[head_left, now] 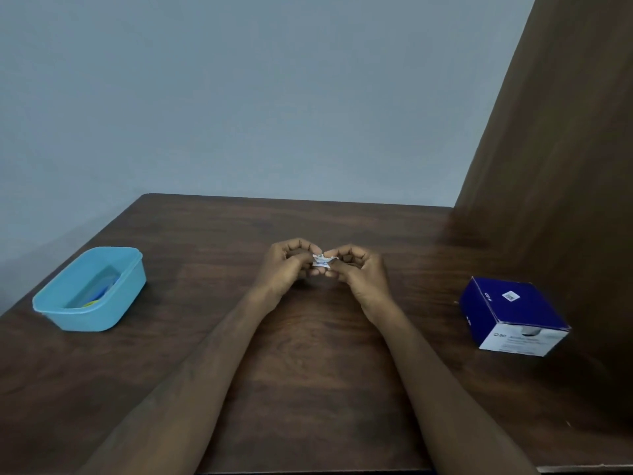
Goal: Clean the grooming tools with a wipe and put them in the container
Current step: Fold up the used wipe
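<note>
We pinch the wipe packet (322, 261) between our left hand (286, 262) and right hand (359, 269), 1 grip on each end. Its long axis runs left to right between them, above the table (308, 371). The container (89, 289) sits well off to our left.

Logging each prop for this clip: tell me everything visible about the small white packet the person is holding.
The small white paper-like packet bears faint blue print, too blurred to read. It looks crumpled and bowed, its top edge ragged. It is held above the dark wooden table, at its middle, pinched between the left hand and the right hand, one at each end. Whether it is torn open cannot be told.
</note>
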`<state>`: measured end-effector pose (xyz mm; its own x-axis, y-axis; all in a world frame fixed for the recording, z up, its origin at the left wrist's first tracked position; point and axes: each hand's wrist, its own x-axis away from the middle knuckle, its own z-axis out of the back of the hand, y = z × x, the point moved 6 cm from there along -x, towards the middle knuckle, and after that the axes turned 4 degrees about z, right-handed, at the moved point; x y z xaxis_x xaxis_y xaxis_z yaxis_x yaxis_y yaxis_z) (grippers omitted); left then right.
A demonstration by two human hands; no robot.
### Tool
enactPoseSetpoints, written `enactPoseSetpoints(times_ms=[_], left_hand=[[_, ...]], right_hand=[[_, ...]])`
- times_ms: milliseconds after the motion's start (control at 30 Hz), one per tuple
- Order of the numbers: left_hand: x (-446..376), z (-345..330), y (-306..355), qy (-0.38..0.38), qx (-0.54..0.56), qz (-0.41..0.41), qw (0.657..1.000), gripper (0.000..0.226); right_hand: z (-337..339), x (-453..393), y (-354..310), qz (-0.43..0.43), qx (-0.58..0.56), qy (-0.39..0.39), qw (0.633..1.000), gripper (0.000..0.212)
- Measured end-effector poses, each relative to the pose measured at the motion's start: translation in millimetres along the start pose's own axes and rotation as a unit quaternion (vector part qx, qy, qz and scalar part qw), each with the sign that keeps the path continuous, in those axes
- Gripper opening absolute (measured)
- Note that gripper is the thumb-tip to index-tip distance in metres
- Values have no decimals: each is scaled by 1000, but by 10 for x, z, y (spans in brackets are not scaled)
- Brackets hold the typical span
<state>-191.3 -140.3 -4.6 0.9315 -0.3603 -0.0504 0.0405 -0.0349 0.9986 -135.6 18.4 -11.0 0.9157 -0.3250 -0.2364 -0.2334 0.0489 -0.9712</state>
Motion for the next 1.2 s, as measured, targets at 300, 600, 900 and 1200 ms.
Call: enactPoseSetpoints(times_ms=[300,600,900,1200], left_hand=[[-3,4,84,69,-188,-139,970,20],[103,-125,205,81,-299,-294,904,11],[221,-323,317,72,-390,-390,831,15],[359,-371,336,27,-278,-325,903,15]], right_hand=[[136,-28,-15,10,109,25,994,5],[126,-29,17,-39,119,43,991,14],[146,28,11,-164,-128,30,978,16],[283,339,-9,-191,-268,48,943,10]])
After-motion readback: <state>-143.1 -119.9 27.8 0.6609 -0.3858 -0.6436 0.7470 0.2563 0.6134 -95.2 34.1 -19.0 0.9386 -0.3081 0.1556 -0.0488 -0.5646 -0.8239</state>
